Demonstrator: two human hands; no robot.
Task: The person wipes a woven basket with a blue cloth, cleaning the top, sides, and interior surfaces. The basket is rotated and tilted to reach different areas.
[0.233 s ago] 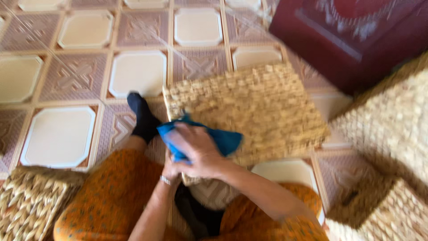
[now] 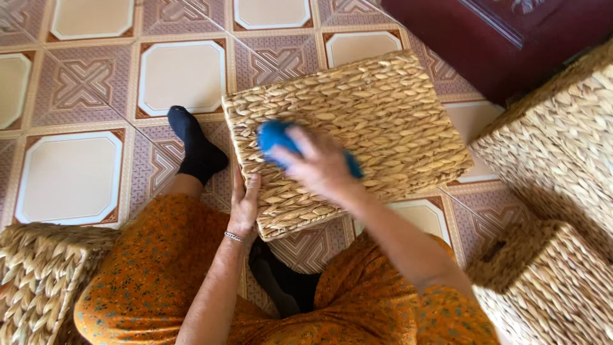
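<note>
Right hand (image 2: 319,167): one, blurred, closed over one blue cloth (image 2: 273,135) and pressing it onto the top face of the middle woven basket (image 2: 383,115). The cloth shows as a rounded blue wad at the fingertips and a small blue edge past the knuckles.

Left hand (image 2: 244,203): one, fingers flat and pointing up, laid against the near left edge of the same basket; gripping nothing, only bracing. One thin metal bracelet (image 2: 234,236) at its wrist.

Woven basket, middle: one, rectangular, pale straw weave, lying with a broad flat face up on the floor, between the person's legs and tilted slightly to the frame.

Legs: two, in orange patterned trousers (image 2: 147,281). Black socks (image 2: 196,148): two; one foot stretched out left of the basket, touching its corner region, the other tucked under near the lap.

Other woven baskets: three in view. One at lower left (image 2: 38,275), partly cut by the frame. One large at the right edge (image 2: 555,140). One smaller at lower right (image 2: 549,281), with a slot handle in its side, just below the large one.

Dark red wooden furniture (image 2: 504,38): one piece, top right, behind the middle basket.

Tiled floor (image 2: 70,179): cream octagonal panels with brown patterned borders; about eight cream panels visible whole or in part.
</note>
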